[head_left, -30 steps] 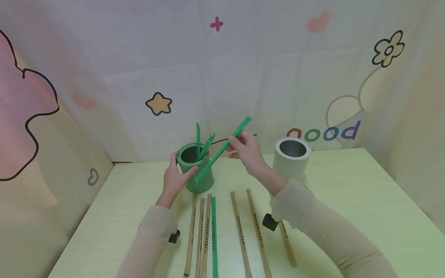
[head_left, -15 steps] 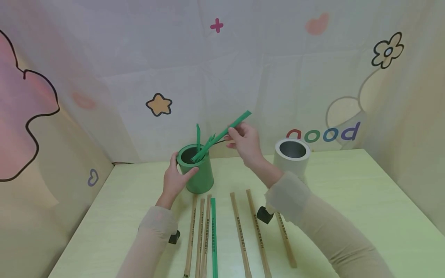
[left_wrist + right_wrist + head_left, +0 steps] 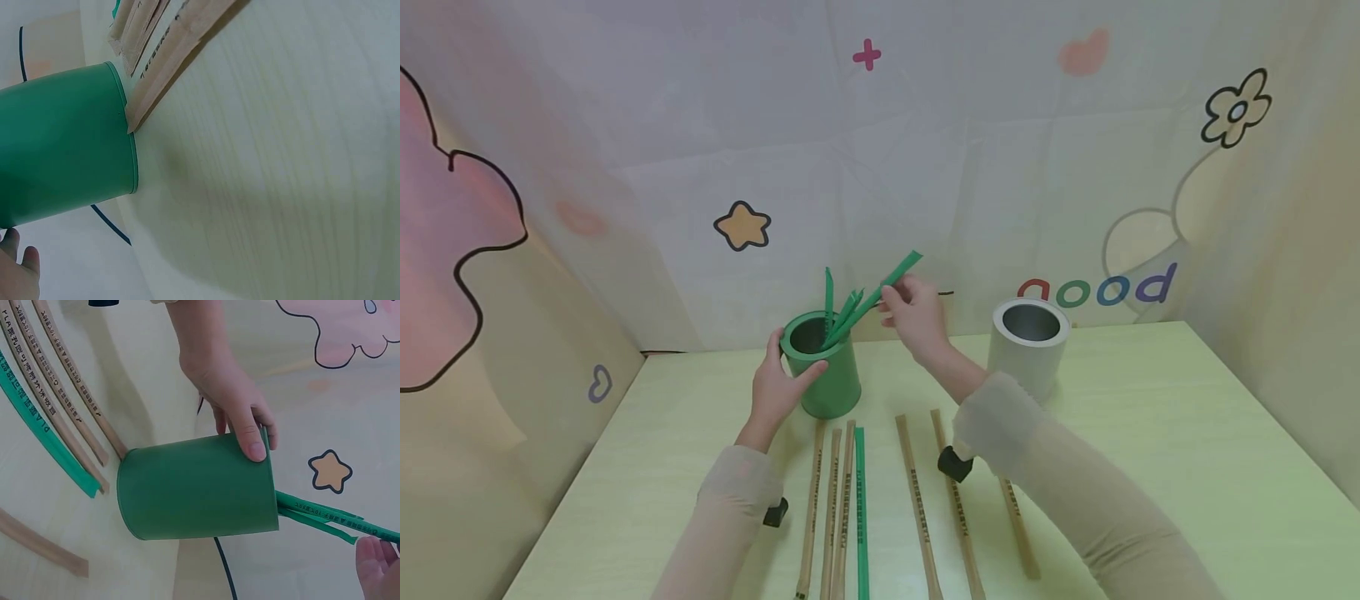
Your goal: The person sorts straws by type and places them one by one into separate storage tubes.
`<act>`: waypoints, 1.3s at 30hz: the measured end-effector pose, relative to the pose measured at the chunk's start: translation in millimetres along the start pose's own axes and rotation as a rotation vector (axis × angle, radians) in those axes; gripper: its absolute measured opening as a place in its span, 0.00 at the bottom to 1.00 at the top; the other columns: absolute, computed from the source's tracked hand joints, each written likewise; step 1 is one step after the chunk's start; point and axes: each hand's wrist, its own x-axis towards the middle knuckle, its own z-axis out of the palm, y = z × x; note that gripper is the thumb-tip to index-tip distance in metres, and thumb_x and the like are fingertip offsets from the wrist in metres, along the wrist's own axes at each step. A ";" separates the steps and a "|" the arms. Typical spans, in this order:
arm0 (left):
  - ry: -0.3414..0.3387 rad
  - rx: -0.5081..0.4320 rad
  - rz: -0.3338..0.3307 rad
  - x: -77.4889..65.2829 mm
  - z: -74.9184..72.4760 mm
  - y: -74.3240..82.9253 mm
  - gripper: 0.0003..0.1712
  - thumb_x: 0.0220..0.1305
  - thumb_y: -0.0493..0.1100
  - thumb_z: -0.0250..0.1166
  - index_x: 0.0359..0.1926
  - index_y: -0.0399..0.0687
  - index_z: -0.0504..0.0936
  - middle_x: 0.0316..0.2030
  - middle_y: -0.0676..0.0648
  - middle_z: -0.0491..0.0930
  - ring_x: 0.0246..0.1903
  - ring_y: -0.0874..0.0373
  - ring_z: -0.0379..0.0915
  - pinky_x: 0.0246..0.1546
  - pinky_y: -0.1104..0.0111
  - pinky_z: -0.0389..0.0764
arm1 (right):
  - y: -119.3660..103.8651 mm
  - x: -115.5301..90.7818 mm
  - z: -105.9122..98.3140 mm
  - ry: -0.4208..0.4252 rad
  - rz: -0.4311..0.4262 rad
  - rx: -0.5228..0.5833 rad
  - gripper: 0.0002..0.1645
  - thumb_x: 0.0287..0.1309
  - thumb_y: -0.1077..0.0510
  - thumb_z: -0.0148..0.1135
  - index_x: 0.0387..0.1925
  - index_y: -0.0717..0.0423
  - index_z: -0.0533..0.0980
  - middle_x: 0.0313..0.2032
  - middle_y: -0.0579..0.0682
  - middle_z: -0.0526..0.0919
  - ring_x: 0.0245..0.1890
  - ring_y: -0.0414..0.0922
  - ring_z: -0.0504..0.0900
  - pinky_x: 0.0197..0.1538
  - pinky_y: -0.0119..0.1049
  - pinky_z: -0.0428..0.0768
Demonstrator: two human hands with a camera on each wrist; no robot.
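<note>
My left hand grips the green canister near its rim; in the right wrist view its thumb lies along the outside wall. My right hand pinches a green paper-wrapped straw by its upper part. The straw slants down to the left, its lower end inside the canister's mouth. A few other green wrapped straws stand in the canister. The left wrist view shows the canister's base on the table, with a bit of the left hand at the lower left.
In front of the canister lie several brown wrapped straws and one green wrapped straw. More brown wrapped straws lie right of them, one partly under the right forearm. A white canister stands at the right. A printed curtain hangs behind.
My right hand has brought the green straw left, and its lower end has gone from in front of the canister into its mouth. The left hand has stayed on the canister.
</note>
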 end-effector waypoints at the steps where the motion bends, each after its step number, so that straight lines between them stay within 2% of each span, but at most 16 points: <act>1: 0.001 0.000 0.000 0.0 0.1 0.0 0.52 0.44 0.68 0.62 0.65 0.56 0.49 0.64 0.46 0.58 0.64 0.50 0.53 0.59 0.50 0.60 | 0.9 0.3 1.8 -0.004 0.003 -0.013 0.12 0.60 0.62 0.48 0.39 0.67 0.72 0.34 0.62 0.77 0.32 0.46 0.77 0.31 0.31 0.80; 7: 0.000 0.000 -0.006 -0.1 -0.1 1.4 0.52 0.43 0.67 0.62 0.65 0.55 0.49 0.64 0.46 0.58 0.64 0.50 0.53 0.59 0.51 0.60 | 7.0 -0.1 14.4 -0.020 0.007 -0.101 0.11 0.61 0.60 0.48 0.38 0.64 0.74 0.32 0.59 0.79 0.29 0.42 0.77 0.35 0.38 0.81; 10: 0.000 -0.006 -0.003 -0.5 -0.6 2.2 0.53 0.43 0.67 0.62 0.65 0.53 0.49 0.64 0.45 0.58 0.64 0.50 0.53 0.59 0.50 0.60 | 10.9 -2.1 21.8 -0.036 0.008 -0.145 0.12 0.61 0.59 0.49 0.38 0.63 0.74 0.30 0.57 0.79 0.28 0.43 0.77 0.33 0.36 0.80; 19: -0.007 -0.008 -0.009 -0.7 -1.0 2.1 0.53 0.44 0.67 0.62 0.65 0.54 0.49 0.64 0.46 0.58 0.64 0.51 0.52 0.59 0.51 0.59 | 26.9 -8.5 37.0 -0.100 0.013 -0.266 0.12 0.60 0.59 0.51 0.36 0.65 0.77 0.30 0.61 0.80 0.25 0.43 0.78 0.27 0.29 0.78; 23: -0.005 -0.003 -0.007 -0.1 -0.2 1.5 0.53 0.44 0.67 0.61 0.65 0.52 0.49 0.64 0.45 0.58 0.64 0.51 0.52 0.59 0.51 0.60 | 36.1 -9.4 39.2 -0.133 0.038 -0.259 0.12 0.60 0.59 0.51 0.36 0.64 0.77 0.31 0.61 0.80 0.27 0.48 0.78 0.26 0.29 0.77; 27: -0.007 -0.004 -0.011 -0.1 -0.2 2.1 0.53 0.44 0.68 0.61 0.65 0.52 0.49 0.64 0.45 0.57 0.64 0.51 0.52 0.59 0.51 0.60 | 43.7 -10.8 40.5 -0.152 0.082 -0.253 0.14 0.60 0.57 0.50 0.43 0.61 0.76 0.34 0.58 0.81 0.31 0.51 0.78 0.28 0.30 0.78; 33: -0.007 -0.009 -0.012 -1.1 -1.1 4.6 0.52 0.44 0.67 0.62 0.65 0.53 0.49 0.64 0.46 0.58 0.64 0.51 0.53 0.58 0.50 0.60 | 56.2 -14.1 40.3 -0.184 0.106 -0.243 0.14 0.60 0.57 0.51 0.44 0.59 0.75 0.37 0.58 0.81 0.34 0.55 0.79 0.33 0.39 0.80; 39: -0.013 -0.008 -0.023 -0.5 -0.7 3.2 0.52 0.44 0.68 0.61 0.65 0.56 0.49 0.64 0.47 0.58 0.64 0.50 0.53 0.58 0.49 0.61 | 62.4 -20.7 37.6 -0.207 0.140 -0.210 0.14 0.59 0.56 0.52 0.44 0.59 0.74 0.39 0.59 0.80 0.36 0.57 0.79 0.28 0.32 0.79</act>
